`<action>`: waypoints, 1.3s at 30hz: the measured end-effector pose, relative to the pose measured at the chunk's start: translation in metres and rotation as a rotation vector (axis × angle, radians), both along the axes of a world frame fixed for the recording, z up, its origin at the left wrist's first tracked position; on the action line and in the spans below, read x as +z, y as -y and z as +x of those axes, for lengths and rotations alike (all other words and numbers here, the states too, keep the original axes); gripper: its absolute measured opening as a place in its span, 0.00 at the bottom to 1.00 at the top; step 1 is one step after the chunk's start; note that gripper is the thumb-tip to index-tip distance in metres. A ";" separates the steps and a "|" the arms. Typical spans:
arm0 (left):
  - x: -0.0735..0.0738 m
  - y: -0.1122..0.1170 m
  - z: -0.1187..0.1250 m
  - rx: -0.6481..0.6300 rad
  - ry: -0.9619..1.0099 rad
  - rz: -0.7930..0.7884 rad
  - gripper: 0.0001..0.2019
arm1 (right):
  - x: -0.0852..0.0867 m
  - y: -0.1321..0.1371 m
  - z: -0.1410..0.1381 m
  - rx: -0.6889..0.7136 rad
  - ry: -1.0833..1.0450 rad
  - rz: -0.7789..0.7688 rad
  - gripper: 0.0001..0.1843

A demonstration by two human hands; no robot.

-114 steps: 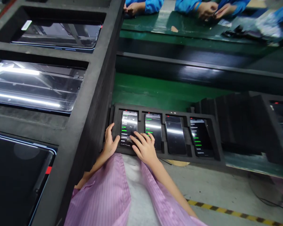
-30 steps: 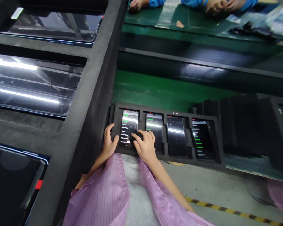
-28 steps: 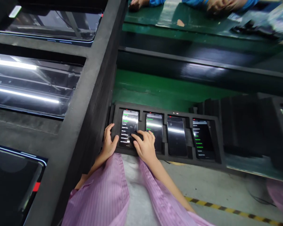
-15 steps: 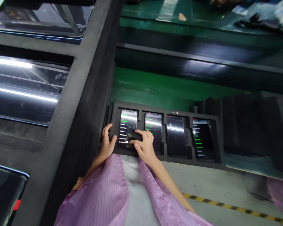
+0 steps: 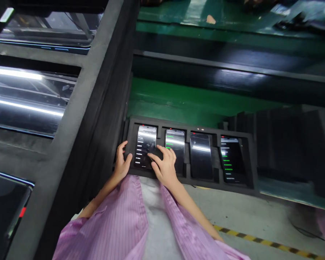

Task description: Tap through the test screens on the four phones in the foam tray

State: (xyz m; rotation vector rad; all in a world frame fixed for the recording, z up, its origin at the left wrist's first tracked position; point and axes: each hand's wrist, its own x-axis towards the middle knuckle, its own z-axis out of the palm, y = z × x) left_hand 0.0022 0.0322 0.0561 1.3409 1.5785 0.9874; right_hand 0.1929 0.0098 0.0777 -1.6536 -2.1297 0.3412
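Observation:
A black foam tray (image 5: 249,159) holds a row of phones in its slots. My left hand (image 5: 121,162) grips the tray's left end, thumb resting on its top face beside the leftmost phone (image 5: 144,144), whose screen shows a list of text lines. My right hand (image 5: 164,165) lies over the tray with its forefinger touching the lower part of that screen; the other fingers hover by the second phone (image 5: 174,142). A third phone (image 5: 200,153) is dark and a fourth phone (image 5: 228,162) shows green lines.
A tall stack of black foam trays (image 5: 92,97) with more phones rises close on the left. More dark foam trays (image 5: 284,141) stand at the right. A green conveyor surface (image 5: 184,101) runs behind. The grey floor (image 5: 254,220) carries a yellow-black stripe.
The list on the leftmost phone's screen has changed while my right forefinger shifted slightly on it. The view has tilted a little; my left hand stays on the tray's end.

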 end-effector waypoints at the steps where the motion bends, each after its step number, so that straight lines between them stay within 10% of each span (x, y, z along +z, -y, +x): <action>1: 0.000 0.000 0.000 0.004 0.005 -0.003 0.23 | 0.001 0.000 0.001 0.030 -0.015 0.000 0.18; 31: 0.000 -0.002 0.004 -0.019 -0.048 0.027 0.38 | 0.001 0.023 0.035 -0.101 -0.113 0.165 0.22; 39: 0.001 -0.002 -0.004 -0.101 0.003 -0.019 0.43 | 0.004 0.021 0.035 0.076 -0.089 0.142 0.20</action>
